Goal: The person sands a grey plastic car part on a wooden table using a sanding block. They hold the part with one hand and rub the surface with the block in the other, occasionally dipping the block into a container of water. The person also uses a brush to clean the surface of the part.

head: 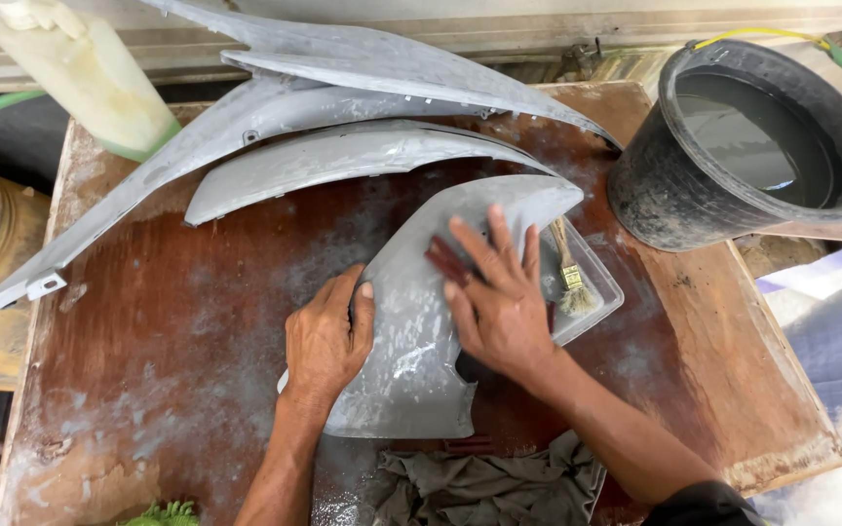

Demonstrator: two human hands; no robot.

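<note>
A grey, wet, curved body panel (pixel 411 331) lies on the wet wooden table (pixel 177 321). My left hand (pixel 326 339) grips the panel's left edge, thumb over its face. Flat on the panel's upper right part lies my right hand (pixel 499 297), fingers spread, pressing a dark red piece of abrasive sheet (pixel 445 261) against it.
Two longer grey panels (pixel 343 161) (pixel 275 107) lie at the table's back. A clear tray (pixel 592 282) with a small brush (pixel 569 278) sits right of the panel. A black bucket (pixel 655 185) of water stands at the right, a pale plastic bottle (pixel 90 73) at back left, a grey rag (pixel 489 487) at the front.
</note>
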